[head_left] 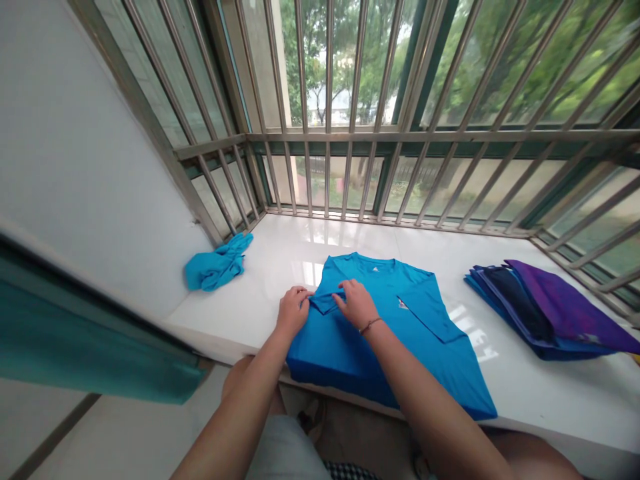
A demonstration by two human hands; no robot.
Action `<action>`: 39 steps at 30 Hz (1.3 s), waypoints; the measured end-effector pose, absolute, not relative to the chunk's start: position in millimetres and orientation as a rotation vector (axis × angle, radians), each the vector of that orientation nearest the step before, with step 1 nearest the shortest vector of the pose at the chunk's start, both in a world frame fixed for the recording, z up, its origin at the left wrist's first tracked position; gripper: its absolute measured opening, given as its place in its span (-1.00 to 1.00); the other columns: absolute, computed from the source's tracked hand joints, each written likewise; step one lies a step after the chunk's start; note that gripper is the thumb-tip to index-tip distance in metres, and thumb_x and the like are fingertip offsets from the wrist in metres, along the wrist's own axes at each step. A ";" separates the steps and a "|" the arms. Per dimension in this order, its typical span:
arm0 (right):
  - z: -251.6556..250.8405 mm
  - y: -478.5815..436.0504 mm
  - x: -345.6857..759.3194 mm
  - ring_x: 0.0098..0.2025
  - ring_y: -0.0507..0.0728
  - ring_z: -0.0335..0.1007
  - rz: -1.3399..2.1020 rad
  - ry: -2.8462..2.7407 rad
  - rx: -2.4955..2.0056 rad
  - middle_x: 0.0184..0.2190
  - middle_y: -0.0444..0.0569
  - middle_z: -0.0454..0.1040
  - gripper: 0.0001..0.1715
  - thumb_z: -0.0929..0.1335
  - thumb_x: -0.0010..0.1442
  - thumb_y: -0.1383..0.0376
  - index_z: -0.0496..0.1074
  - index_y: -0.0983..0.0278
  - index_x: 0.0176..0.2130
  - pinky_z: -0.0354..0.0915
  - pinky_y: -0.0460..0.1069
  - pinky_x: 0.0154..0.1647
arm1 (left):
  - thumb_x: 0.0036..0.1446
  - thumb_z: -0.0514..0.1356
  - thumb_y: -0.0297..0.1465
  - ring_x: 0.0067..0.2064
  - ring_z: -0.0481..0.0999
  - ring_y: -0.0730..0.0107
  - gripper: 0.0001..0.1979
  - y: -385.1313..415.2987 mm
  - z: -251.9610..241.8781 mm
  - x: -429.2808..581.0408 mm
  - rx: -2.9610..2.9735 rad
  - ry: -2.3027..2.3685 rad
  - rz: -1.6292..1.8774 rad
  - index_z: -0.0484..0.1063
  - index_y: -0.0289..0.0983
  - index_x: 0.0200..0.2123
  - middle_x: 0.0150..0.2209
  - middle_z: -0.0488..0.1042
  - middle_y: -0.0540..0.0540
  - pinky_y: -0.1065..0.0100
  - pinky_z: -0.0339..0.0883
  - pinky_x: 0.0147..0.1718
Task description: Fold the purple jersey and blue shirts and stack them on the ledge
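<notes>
A blue short-sleeved T-shirt (350, 340) lies spread face up on the white sill, its collar toward the window and its hem hanging over the front edge. A small logo marks the chest. Its right-side sleeve is folded in across the body. At the left sleeve, my left hand (294, 309) is closed on the sleeve's outer edge. My right hand (357, 305), wearing a thin bracelet, rests on the same sleeve closer to the chest, thumb and fingers apart. The cloth directly beneath my right palm is hidden.
A crumpled blue garment (217, 265) lies at the left by the wall. On the right sits a stack of folded purple and dark blue clothes (545, 307). Metal window bars (327, 173) line the back of the white sill (280, 240). A teal curtain (90, 340) hangs at the lower left.
</notes>
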State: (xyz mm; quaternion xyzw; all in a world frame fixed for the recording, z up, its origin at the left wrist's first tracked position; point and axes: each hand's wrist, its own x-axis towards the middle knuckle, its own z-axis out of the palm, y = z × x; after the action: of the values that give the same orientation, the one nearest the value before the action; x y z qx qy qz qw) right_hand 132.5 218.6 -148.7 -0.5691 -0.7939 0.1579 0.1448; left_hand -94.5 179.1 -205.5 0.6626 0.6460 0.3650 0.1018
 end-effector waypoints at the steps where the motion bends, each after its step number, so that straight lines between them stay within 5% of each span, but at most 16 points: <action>1: -151.9 208.2 125.3 0.21 0.28 0.41 0.379 -2.395 -1.540 0.15 0.12 0.53 -0.58 0.43 0.44 0.02 0.52 0.19 0.14 0.27 0.06 0.18 | 0.37 0.15 -0.43 0.10 0.57 0.15 -0.71 178.6 -204.7 -93.5 1.977 1.916 1.044 0.69 -0.09 -0.09 0.03 0.59 -0.11 0.10 0.40 0.17; 9: -172.6 179.6 94.2 0.04 0.27 0.40 0.050 -2.677 -1.324 -0.04 0.15 0.56 -0.74 0.26 0.55 0.29 0.54 0.25 -0.05 0.25 0.10 0.06 | 0.46 0.15 -0.30 0.00 0.56 0.13 -0.75 181.3 -205.7 -90.3 2.027 2.082 0.881 0.60 -0.20 -0.23 -0.07 0.60 -0.15 0.14 0.38 0.07; 15: -164.6 184.9 104.8 0.06 0.28 0.42 0.051 -2.691 -1.237 -0.07 0.13 0.60 -0.67 0.27 0.56 0.16 0.57 0.24 -0.08 0.27 0.10 0.08 | 0.38 0.27 -0.28 -0.06 0.54 0.15 -0.81 183.1 -208.5 -93.0 2.023 2.071 0.889 0.53 -0.19 -0.32 -0.17 0.56 -0.11 0.17 0.37 0.02; 20: -159.9 215.3 106.0 0.29 0.30 0.37 0.074 -2.592 -1.316 0.22 0.18 0.55 -0.55 0.21 0.57 0.12 0.55 0.24 0.16 0.25 0.15 0.29 | 0.33 0.30 -0.38 -0.04 0.55 0.16 -0.94 182.8 -207.0 -93.6 1.990 2.055 0.903 0.57 -0.19 -0.24 -0.15 0.58 -0.11 0.18 0.38 0.03; 24: -165.3 256.8 98.3 0.61 0.29 -0.08 0.160 -2.651 -1.353 0.59 0.09 0.11 -0.33 0.15 0.57 0.12 0.23 0.22 0.53 -0.04 0.25 0.56 | 0.31 0.25 -0.49 0.03 0.55 0.14 -0.78 182.2 -205.8 -93.2 1.997 2.011 0.904 0.68 -0.14 -0.10 -0.07 0.61 -0.12 0.15 0.38 0.11; 32: -186.4 325.8 103.6 0.65 0.39 -0.23 0.331 -2.585 -1.709 0.64 0.03 -0.11 -0.19 0.09 0.56 -0.06 0.02 0.13 0.62 -0.19 0.50 0.56 | 0.30 0.20 -0.48 0.01 0.57 0.12 -0.76 182.2 -203.8 -91.1 1.917 2.112 0.907 0.69 -0.17 -0.16 -0.10 0.64 -0.13 0.12 0.40 0.11; 39: -175.5 318.0 148.9 0.63 0.35 -0.14 0.217 -2.414 -1.810 0.61 0.09 0.04 -0.27 0.07 0.60 -0.01 0.17 0.18 0.56 -0.11 0.42 0.56 | 0.28 0.19 -0.44 0.02 0.58 0.12 -0.77 182.4 -203.3 -94.4 1.884 2.099 0.919 0.68 -0.16 -0.20 -0.11 0.64 -0.12 0.13 0.40 0.11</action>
State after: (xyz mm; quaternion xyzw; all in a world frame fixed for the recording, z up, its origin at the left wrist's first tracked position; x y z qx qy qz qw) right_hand 148.9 318.0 -175.5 -0.5975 -0.7966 0.0716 0.0582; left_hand -94.4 182.4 -203.3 0.6327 0.7049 0.3086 0.0873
